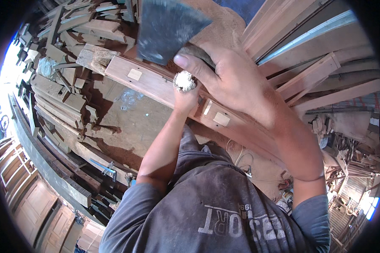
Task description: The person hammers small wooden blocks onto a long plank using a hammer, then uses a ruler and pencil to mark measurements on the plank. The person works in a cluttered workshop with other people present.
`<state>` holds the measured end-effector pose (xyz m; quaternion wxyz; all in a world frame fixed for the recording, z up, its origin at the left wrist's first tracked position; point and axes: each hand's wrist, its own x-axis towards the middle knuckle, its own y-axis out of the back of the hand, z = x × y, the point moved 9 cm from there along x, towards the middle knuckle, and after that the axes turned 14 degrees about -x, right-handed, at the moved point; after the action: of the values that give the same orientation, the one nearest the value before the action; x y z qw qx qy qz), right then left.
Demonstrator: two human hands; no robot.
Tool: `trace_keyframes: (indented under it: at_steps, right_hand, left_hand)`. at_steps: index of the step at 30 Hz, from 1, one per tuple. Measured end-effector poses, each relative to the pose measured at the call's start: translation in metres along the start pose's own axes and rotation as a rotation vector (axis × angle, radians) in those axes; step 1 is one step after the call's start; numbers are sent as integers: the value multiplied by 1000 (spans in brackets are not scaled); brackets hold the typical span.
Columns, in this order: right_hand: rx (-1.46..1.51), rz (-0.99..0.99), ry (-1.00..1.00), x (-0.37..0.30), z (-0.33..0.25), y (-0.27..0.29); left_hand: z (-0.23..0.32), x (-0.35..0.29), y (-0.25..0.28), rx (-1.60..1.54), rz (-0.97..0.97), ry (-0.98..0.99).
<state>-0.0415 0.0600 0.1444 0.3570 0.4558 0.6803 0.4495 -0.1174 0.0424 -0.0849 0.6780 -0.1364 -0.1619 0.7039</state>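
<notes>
My left hand (pixel 186 101) is wrapped around an upright chisel (pixel 184 81), whose frayed, whitish handle end sticks up above the fist. Its blade is hidden beneath the hand. Closer to the camera, my right hand (pixel 230 74) grips the dark handle of a tool with a broad, flat, dark-grey head (pixel 169 31). That tool is raised, up and to the left of the right hand. Below both hands a long reddish wooden beam (pixel 152 86) runs from upper left to lower right. A pale square patch (pixel 134 74) and another pale patch (pixel 221 119) show on its face.
Stacked offcuts (pixel 59 101) fill the left side, beside long dark boards (pixel 46 156). A blue-ended clamp (pixel 105 168) lies on the boards. Long planks (pixel 312 76) lean at the upper right. Cables (pixel 242 158) lie on the floor below the beam; sawdust (pixel 230 27) is heaped beyond.
</notes>
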Motion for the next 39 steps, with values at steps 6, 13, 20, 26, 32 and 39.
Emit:
trace_keyframes:
  at_steps: [6,13,20,26,32,39]
  right_hand:
    - [-300,-240,-100,-18,53,-59]
    - [83,-78,37,4,1,17]
    - [2,179,99,-17,-17,6]
    - [-281,-326,-130,-25,52,-42]
    - [97,-99,-78,-10,-3,35]
    - [-265,-282,-40,-39,26,-53]
  left_hand:
    - [-5,3,-10,55,-10,-87]
    - [-30,-2,15,-277,92,284]
    - [-6,-9,10,-24,-35,-66]
    - [-13,-16,-5,140,-53,-69]
    - [-27,-22,29,-131,112,250]
    - [-35,-26,20,58,12,-69]
